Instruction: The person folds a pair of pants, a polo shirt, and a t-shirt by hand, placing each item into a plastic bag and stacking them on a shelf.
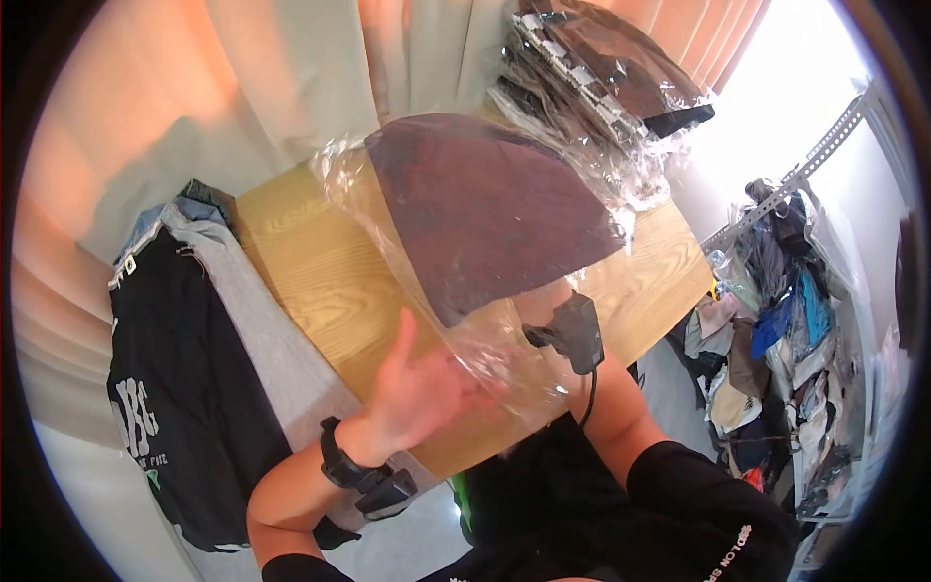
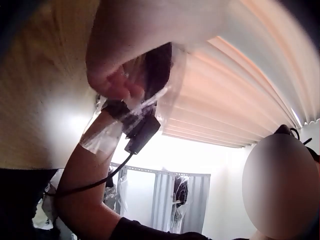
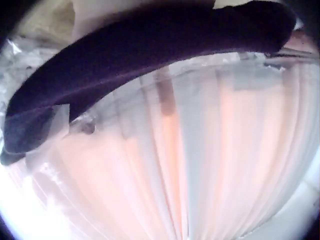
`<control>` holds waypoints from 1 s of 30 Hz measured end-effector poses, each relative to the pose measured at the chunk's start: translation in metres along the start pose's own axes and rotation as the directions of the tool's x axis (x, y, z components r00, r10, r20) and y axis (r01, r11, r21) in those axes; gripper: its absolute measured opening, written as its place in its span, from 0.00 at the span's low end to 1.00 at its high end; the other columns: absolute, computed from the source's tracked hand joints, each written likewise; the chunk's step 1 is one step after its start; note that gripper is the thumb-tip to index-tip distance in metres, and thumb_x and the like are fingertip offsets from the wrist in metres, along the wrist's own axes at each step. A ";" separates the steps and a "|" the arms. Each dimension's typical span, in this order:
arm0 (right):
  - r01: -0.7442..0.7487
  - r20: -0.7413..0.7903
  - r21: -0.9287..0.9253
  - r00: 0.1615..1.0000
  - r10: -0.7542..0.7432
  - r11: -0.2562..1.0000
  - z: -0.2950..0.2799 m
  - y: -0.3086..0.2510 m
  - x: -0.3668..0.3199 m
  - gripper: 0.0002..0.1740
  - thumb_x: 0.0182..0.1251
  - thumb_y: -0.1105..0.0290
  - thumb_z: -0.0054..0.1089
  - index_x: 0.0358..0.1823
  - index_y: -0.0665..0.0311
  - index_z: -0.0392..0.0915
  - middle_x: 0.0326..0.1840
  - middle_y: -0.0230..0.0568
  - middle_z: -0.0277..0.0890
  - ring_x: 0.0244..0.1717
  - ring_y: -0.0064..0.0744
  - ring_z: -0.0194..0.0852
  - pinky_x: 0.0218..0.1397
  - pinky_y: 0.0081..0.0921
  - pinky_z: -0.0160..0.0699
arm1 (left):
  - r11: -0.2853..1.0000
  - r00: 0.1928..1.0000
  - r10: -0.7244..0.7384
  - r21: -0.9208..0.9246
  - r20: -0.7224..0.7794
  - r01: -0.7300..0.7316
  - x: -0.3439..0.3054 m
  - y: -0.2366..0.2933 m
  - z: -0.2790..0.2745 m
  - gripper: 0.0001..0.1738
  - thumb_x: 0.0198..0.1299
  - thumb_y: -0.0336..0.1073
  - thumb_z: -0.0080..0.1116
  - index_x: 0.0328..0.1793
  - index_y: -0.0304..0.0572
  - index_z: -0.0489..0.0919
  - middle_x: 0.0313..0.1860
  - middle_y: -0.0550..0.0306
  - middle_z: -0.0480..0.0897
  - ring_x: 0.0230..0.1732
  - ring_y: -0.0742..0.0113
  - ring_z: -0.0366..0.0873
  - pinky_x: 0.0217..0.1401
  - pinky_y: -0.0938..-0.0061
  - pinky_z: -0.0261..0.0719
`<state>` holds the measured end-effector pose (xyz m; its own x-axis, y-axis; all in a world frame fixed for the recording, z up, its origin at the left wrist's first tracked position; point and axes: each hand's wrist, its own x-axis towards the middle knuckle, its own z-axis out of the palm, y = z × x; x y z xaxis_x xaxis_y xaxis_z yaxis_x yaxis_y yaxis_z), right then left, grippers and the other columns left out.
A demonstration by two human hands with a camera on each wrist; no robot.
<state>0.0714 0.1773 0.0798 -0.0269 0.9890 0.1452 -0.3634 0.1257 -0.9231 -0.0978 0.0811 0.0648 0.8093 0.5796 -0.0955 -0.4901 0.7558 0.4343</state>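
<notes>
A dark maroon folded garment (image 1: pixel 485 213) lies inside a clear plastic bag (image 1: pixel 351 179), raised over the wooden table. My right hand (image 1: pixel 541 303) is under the garment's near edge, its fingers hidden by the cloth. In the right wrist view, the garment (image 3: pixel 150 52) stretches across the top, against that hand. My left hand (image 1: pixel 417 393) is at the bag's near end, thumb held out and fingers extended toward the loose plastic flap. The fingertips show blurred through the film. In the left wrist view, thin plastic (image 2: pixel 102 137) hangs just below the left fingers (image 2: pixel 117 85).
Black trousers (image 1: pixel 189 378) and a grey garment (image 1: pixel 257 306) lie along the left of the wooden table (image 1: pixel 310 281). Bagged garments (image 1: pixel 601 78) are stacked at the back. On the right, a metal rack (image 1: pixel 805 175) stands by a heap of clothes (image 1: pixel 766 359). Curtains (image 1: pixel 262 68) hang behind.
</notes>
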 end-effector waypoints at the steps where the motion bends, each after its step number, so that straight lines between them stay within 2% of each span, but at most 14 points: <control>1: -0.019 -0.012 0.010 1.000 0.019 1.000 -0.002 0.003 -0.011 0.19 0.63 0.65 0.50 0.53 0.65 0.62 0.53 0.42 0.57 0.54 0.33 0.56 0.54 0.33 0.54 | 1.000 1.000 -0.003 -0.015 -0.009 0.003 0.001 0.000 -0.006 0.53 0.57 0.78 0.22 0.71 0.37 0.59 0.67 0.46 0.66 0.59 0.54 0.70 0.64 0.61 0.63; 3: -0.060 -0.036 0.026 0.998 0.061 0.998 0.001 0.010 -0.017 0.20 0.63 0.65 0.50 0.54 0.65 0.61 0.54 0.43 0.57 0.55 0.33 0.55 0.54 0.33 0.53 | 0.987 0.942 0.155 0.082 -0.297 -0.137 0.006 0.001 -0.015 0.51 0.58 0.76 0.29 0.70 0.36 0.58 0.64 0.43 0.67 0.58 0.56 0.69 0.66 0.59 0.63; 4: -0.077 -0.048 0.035 0.996 0.078 0.996 0.009 0.015 -0.013 0.20 0.63 0.65 0.50 0.54 0.65 0.61 0.54 0.43 0.56 0.55 0.34 0.55 0.55 0.33 0.53 | 0.989 0.941 0.148 0.069 -0.306 -0.133 0.007 0.001 -0.015 0.51 0.58 0.76 0.29 0.70 0.36 0.58 0.64 0.43 0.67 0.58 0.56 0.69 0.66 0.59 0.63; 6: -0.101 -0.076 0.055 0.992 0.105 0.993 -0.004 0.016 -0.039 0.21 0.63 0.65 0.50 0.55 0.65 0.60 0.55 0.43 0.56 0.56 0.34 0.54 0.55 0.33 0.52 | 0.916 0.823 0.378 0.040 -0.425 -0.400 0.009 -0.001 -0.017 0.44 0.61 0.70 0.38 0.65 0.35 0.62 0.60 0.49 0.69 0.61 0.58 0.67 0.69 0.61 0.59; 10: -0.125 -0.109 0.096 0.985 0.136 0.987 0.017 0.026 -0.015 0.22 0.63 0.64 0.50 0.56 0.65 0.59 0.57 0.43 0.54 0.58 0.35 0.53 0.57 0.34 0.51 | 0.874 0.785 0.482 0.151 -0.389 -0.461 0.006 -0.018 -0.015 0.36 0.63 0.62 0.46 0.64 0.39 0.62 0.61 0.51 0.68 0.62 0.59 0.65 0.69 0.60 0.60; 12: -0.128 -0.128 0.116 0.981 0.143 0.985 0.019 0.025 -0.015 0.23 0.63 0.63 0.50 0.56 0.65 0.58 0.57 0.44 0.54 0.58 0.35 0.52 0.58 0.35 0.50 | 0.839 0.762 0.542 0.181 -0.354 -0.513 0.006 -0.033 -0.021 0.29 0.62 0.48 0.56 0.63 0.43 0.62 0.60 0.52 0.69 0.61 0.61 0.67 0.66 0.61 0.66; 13: -0.126 -0.136 0.124 0.980 0.143 0.984 0.012 0.020 -0.022 0.23 0.64 0.63 0.50 0.57 0.65 0.58 0.58 0.44 0.53 0.59 0.35 0.52 0.58 0.35 0.50 | 0.838 0.762 0.543 0.180 -0.352 -0.515 0.008 -0.034 -0.018 0.29 0.62 0.48 0.56 0.63 0.43 0.62 0.60 0.52 0.69 0.61 0.61 0.67 0.66 0.61 0.66; 15: -0.128 -0.151 0.140 0.977 0.149 0.982 0.024 0.025 -0.008 0.24 0.64 0.63 0.49 0.57 0.65 0.57 0.59 0.44 0.53 0.59 0.35 0.51 0.59 0.35 0.49 | 0.891 0.810 0.415 0.365 -0.414 -0.270 0.008 -0.035 -0.008 0.29 0.57 0.33 0.62 0.63 0.47 0.63 0.59 0.52 0.70 0.57 0.64 0.71 0.59 0.64 0.73; 18: -0.124 -0.167 0.167 0.974 0.152 0.978 0.008 0.015 -0.017 0.25 0.64 0.62 0.49 0.58 0.66 0.57 0.60 0.44 0.52 0.60 0.36 0.50 0.60 0.36 0.48 | 0.950 0.794 0.292 0.256 -0.533 -0.178 0.008 -0.036 -0.017 0.33 0.53 0.23 0.62 0.65 0.46 0.62 0.58 0.54 0.72 0.53 0.65 0.74 0.55 0.68 0.76; 22: -0.065 -0.201 0.189 0.974 0.104 0.980 0.016 0.006 -0.010 0.27 0.64 0.61 0.49 0.59 0.66 0.55 0.61 0.45 0.50 0.62 0.37 0.49 0.61 0.36 0.47 | 0.913 0.860 0.307 0.381 -0.408 -0.145 0.006 -0.036 -0.015 0.40 0.51 0.20 0.62 0.70 0.47 0.59 0.58 0.54 0.72 0.52 0.64 0.75 0.54 0.68 0.77; 24: -0.033 -0.219 0.198 0.973 0.077 0.980 0.009 -0.001 -0.019 0.27 0.64 0.61 0.49 0.60 0.66 0.55 0.62 0.45 0.50 0.62 0.37 0.48 0.62 0.37 0.46 | 0.877 0.960 0.221 0.466 -0.174 -0.117 0.004 -0.036 -0.011 0.49 0.49 0.20 0.64 0.75 0.49 0.50 0.60 0.52 0.71 0.58 0.61 0.73 0.56 0.65 0.75; 26: -0.007 -0.240 0.213 0.969 0.059 0.977 0.023 0.000 -0.006 0.28 0.64 0.61 0.49 0.61 0.66 0.54 0.63 0.45 0.49 0.63 0.37 0.48 0.63 0.37 0.45 | 0.867 0.982 0.181 0.481 -0.057 -0.131 0.000 -0.040 -0.008 0.52 0.49 0.21 0.65 0.76 0.49 0.47 0.61 0.51 0.70 0.60 0.60 0.71 0.59 0.64 0.74; 27: 0.007 -0.250 0.219 0.967 0.049 0.976 -0.014 -0.017 -0.036 0.28 0.64 0.60 0.49 0.61 0.66 0.54 0.63 0.46 0.49 0.63 0.38 0.47 0.63 0.37 0.45 | 0.860 0.989 0.139 0.488 0.051 -0.146 0.000 -0.040 -0.006 0.55 0.48 0.22 0.67 0.77 0.50 0.44 0.63 0.50 0.69 0.63 0.58 0.69 0.61 0.63 0.72; 30: 0.034 -0.283 0.232 0.958 0.034 0.972 0.000 -0.028 0.010 0.29 0.64 0.60 0.49 0.62 0.66 0.53 0.64 0.46 0.48 0.65 0.38 0.47 0.64 0.38 0.44 | 0.789 0.982 0.062 0.594 0.176 -0.156 -0.002 -0.036 0.002 0.58 0.48 0.24 0.69 0.78 0.51 0.39 0.64 0.50 0.67 0.66 0.58 0.66 0.64 0.63 0.69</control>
<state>0.0816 0.1838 0.1074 0.2255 0.9742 0.0069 -0.5702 0.1377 -0.8099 -0.0809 0.0525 0.0507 0.8219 0.5623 0.0910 -0.3209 0.3251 0.8896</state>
